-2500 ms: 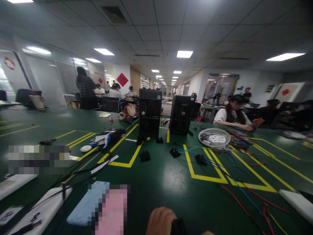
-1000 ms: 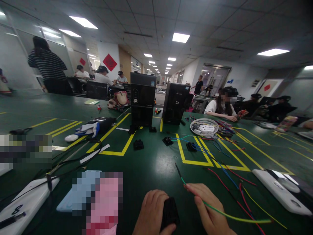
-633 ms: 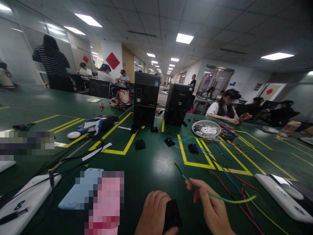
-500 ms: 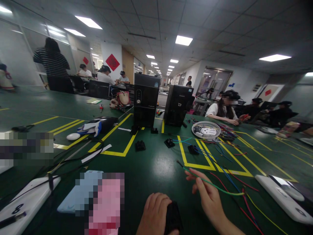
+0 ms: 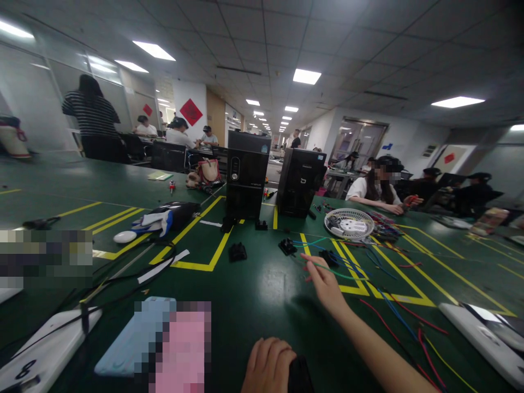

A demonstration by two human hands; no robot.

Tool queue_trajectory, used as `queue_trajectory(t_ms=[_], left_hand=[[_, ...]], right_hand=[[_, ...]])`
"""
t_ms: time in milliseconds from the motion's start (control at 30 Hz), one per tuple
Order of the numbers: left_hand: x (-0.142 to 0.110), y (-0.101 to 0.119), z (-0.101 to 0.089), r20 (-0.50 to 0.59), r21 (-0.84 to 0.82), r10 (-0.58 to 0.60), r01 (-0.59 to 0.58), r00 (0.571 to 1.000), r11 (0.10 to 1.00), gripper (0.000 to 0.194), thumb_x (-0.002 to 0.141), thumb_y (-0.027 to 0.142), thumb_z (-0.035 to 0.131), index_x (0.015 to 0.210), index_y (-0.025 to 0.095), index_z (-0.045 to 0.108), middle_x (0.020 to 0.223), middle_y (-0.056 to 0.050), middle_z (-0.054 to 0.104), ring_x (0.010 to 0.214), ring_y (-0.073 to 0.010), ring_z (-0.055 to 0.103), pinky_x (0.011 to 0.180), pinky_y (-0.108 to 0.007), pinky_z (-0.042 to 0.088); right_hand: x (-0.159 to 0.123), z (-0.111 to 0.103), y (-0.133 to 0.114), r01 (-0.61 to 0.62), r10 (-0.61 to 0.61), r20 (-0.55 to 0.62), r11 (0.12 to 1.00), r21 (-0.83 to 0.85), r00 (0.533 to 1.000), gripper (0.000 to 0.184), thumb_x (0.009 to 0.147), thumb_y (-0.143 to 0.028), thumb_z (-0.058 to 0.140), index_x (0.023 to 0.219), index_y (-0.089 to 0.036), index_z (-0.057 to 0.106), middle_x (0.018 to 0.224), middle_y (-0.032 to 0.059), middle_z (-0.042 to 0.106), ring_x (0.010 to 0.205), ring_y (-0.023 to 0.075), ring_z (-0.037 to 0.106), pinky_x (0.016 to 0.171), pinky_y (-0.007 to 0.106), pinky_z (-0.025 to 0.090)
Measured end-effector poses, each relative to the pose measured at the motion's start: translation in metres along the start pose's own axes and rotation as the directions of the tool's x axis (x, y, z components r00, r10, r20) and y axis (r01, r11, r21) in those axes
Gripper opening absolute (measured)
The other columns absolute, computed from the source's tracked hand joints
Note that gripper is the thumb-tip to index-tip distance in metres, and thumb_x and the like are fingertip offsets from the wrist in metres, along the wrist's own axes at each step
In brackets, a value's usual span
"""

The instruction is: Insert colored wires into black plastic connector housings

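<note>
My left hand (image 5: 268, 365) sits at the bottom edge of the view, closed around a black plastic connector housing (image 5: 299, 376) that is partly cut off by the frame. Farther out, my right hand (image 5: 325, 286) pinches a thin green wire (image 5: 335, 272) with a dark tip, and the wire runs sideways across the mat. That hand is close to a black connector (image 5: 287, 246) and a second black connector (image 5: 329, 257), touching neither. A third black connector (image 5: 237, 252) lies left of them.
Red, blue and yellow loose wires (image 5: 393, 316) lie on the green mat (image 5: 262, 295) at right. A round white fan grille (image 5: 349, 224) and two black PC towers (image 5: 248, 174) stand beyond. A seated co-worker (image 5: 372, 188) works at the far right. Blurred items occupy the near left.
My right hand has moved forward and away from me with the green wire, towards the black connectors on the mat. My left hand has dropped lower in the view, and the view has shifted slightly.
</note>
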State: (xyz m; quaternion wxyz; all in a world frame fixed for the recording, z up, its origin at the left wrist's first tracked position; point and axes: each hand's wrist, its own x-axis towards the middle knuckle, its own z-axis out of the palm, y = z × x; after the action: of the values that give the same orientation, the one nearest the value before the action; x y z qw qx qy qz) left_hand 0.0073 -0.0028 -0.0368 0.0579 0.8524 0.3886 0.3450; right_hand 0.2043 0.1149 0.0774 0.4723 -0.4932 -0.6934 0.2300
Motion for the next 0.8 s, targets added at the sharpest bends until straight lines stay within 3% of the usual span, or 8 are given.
queue_trajectory(t_ms=[133,300,400,500,567,700,800], left_hand=[[0.0,0.001,0.002,-0.019,0.013,-0.013,0.013,1.0,1.0,0.026,0.091,0.026,0.055,0.118,0.027,0.053,0.112,0.0,0.067,0.106,-0.0236,0.061,0.097,-0.038,0.047],[0.002,0.001,-0.005,0.006,0.033,0.031,-0.031,1.0,0.999,0.031,0.089,0.032,0.061,0.119,0.026,0.052,0.114,0.001,0.067,0.106,-0.023,0.062,0.094,-0.036,0.048],[0.003,0.003,-0.008,0.008,0.029,0.019,-0.019,1.0,0.999,0.031,0.09,0.029,0.06,0.12,0.027,0.052,0.114,0.001,0.067,0.107,-0.0225,0.061,0.094,-0.036,0.046],[0.004,0.004,-0.011,0.004,0.007,0.026,-0.026,1.0,1.0,0.036,0.087,0.039,0.064,0.118,0.025,0.053,0.113,-0.001,0.066,0.105,-0.0245,0.062,0.093,-0.038,0.047],[0.006,0.005,-0.012,0.01,-0.014,0.04,-0.04,0.999,0.999,0.047,0.082,0.049,0.067,0.119,0.023,0.052,0.113,-0.004,0.066,0.105,-0.0267,0.062,0.093,-0.041,0.047],[0.007,0.005,-0.014,0.005,-0.027,0.045,-0.045,0.999,0.999,0.052,0.08,0.055,0.067,0.117,0.022,0.053,0.113,-0.005,0.065,0.104,-0.0275,0.061,0.092,-0.042,0.047],[0.006,0.004,-0.014,-0.002,-0.024,0.047,-0.047,0.999,0.999,0.053,0.08,0.057,0.066,0.117,0.023,0.053,0.112,-0.005,0.066,0.103,-0.0276,0.062,0.092,-0.042,0.047]], right_hand=[[-0.014,-0.007,0.004,0.231,-0.173,0.288,0.956,-0.182,0.942,0.025,0.092,-0.032,0.052,0.108,-0.021,0.069,0.09,0.0074,0.065,0.089,0.0223,0.058,0.084,0.04,0.048],[-0.028,-0.024,0.006,0.431,-0.213,0.566,0.856,-0.285,0.797,0.034,0.088,-0.011,0.049,0.114,-0.022,0.067,0.106,0.0085,0.066,0.103,0.0232,0.055,0.092,0.041,0.043],[-0.028,-0.034,0.002,0.466,-0.169,0.623,0.812,-0.351,0.764,0.044,0.086,-0.003,0.04,0.117,-0.021,0.065,0.111,0.0086,0.065,0.107,0.0228,0.054,0.093,0.04,0.042],[-0.021,-0.04,-0.005,0.457,-0.102,0.636,0.783,-0.423,0.765,0.04,0.086,-0.005,0.041,0.109,-0.022,0.069,0.103,0.0069,0.068,0.101,0.0222,0.057,0.091,0.038,0.043],[-0.014,-0.041,-0.009,0.417,-0.042,0.611,0.768,-0.487,0.791,0.035,0.087,-0.009,0.044,0.106,-0.022,0.07,0.1,0.0061,0.069,0.099,0.0218,0.059,0.09,0.036,0.043],[0.0,-0.032,-0.011,0.226,0.131,0.444,0.714,-0.663,0.887,0.025,0.091,-0.024,0.048,0.103,-0.02,0.07,0.097,0.0075,0.071,0.09,0.0227,0.064,0.076,0.032,0.047],[0.007,-0.018,-0.009,0.075,0.258,0.308,0.643,-0.762,0.916,0.03,0.091,-0.043,0.052,0.089,-0.019,0.071,0.085,0.0081,0.071,0.079,0.0249,0.065,0.066,0.034,0.046]])
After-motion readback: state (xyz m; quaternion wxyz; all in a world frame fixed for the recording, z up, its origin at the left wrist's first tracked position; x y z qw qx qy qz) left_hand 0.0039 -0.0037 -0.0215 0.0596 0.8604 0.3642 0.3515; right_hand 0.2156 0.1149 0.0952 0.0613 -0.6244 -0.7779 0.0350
